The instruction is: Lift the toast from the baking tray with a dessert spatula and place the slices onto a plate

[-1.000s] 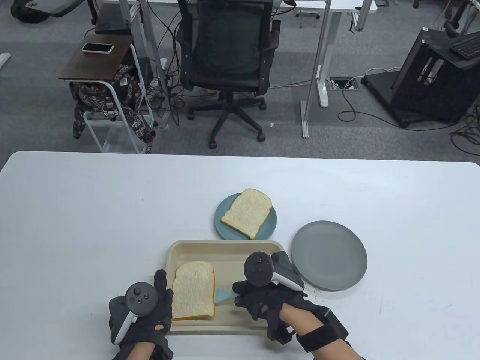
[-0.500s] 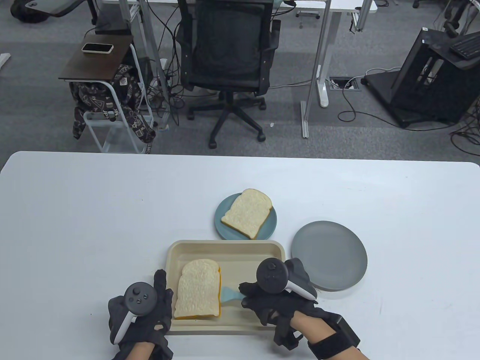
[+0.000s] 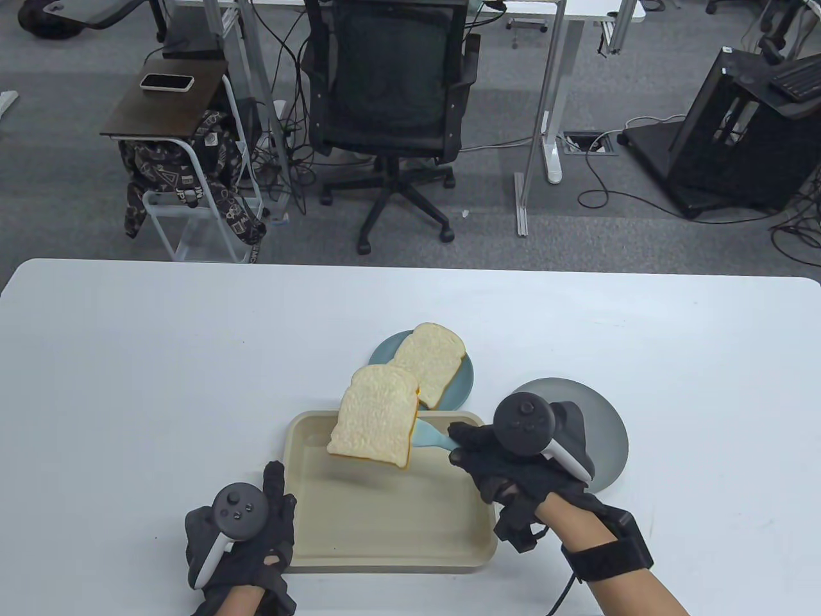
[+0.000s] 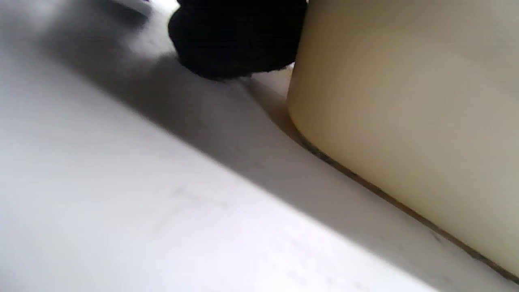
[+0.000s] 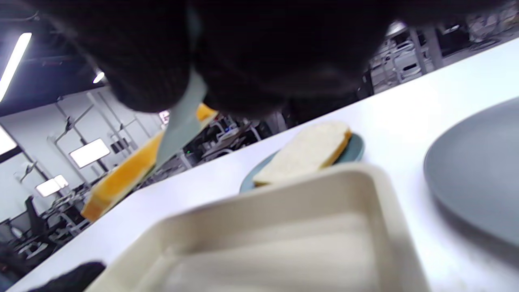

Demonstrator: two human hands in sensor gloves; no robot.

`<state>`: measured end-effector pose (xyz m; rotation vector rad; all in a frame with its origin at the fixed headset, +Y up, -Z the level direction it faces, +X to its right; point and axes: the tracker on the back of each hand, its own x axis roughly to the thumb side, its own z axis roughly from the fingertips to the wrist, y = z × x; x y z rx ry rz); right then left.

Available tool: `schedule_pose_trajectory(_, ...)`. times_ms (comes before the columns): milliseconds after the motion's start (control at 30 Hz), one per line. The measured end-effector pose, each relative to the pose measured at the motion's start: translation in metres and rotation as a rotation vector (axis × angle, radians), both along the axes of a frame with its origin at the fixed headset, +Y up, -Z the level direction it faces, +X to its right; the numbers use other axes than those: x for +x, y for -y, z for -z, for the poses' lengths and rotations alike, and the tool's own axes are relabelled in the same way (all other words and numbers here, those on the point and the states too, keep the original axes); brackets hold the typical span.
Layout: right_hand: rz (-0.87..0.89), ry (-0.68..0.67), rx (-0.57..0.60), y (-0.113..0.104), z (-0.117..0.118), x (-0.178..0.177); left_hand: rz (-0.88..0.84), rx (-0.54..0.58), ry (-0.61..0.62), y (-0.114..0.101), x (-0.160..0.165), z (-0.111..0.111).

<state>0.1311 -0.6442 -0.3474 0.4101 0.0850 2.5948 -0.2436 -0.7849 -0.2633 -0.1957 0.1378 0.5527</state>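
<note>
While the right hand (image 3: pixel 507 459) grips the dessert spatula (image 3: pixel 428 436), its toast slice (image 3: pixel 375 427) rides mid-frame above the baking tray (image 3: pixel 385 545); keep the blade level toward the grey plate (image 3: pixel 596 401). Left hand (image 3: pixel 247 545), fingers relaxed, steadies the tray's rim.

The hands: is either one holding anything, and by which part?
The right hand grips the blue spatula by its handle, a toast slice riding on the blade. The left hand rests against the baking tray, gripping nothing.
</note>
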Motion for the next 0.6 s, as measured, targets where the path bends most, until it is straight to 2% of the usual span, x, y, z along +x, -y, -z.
schedule_pose_trajectory(133,-0.002,0.075,0.029,-0.012,0.018,0.012,-0.001,0.0,0.0,0.0,0.0,0.0)
schedule_pose_trajectory(267,-0.013,0.137,0.029,-0.014,0.035,0.018,-0.003,-0.001,0.001,0.0,0.0,0.0)
schedule_pose_trajectory(600,-0.084,0.262,-0.035,0.006,0.077,0.023,-0.004,-0.002,0.002,0.0,-0.001,0.0)
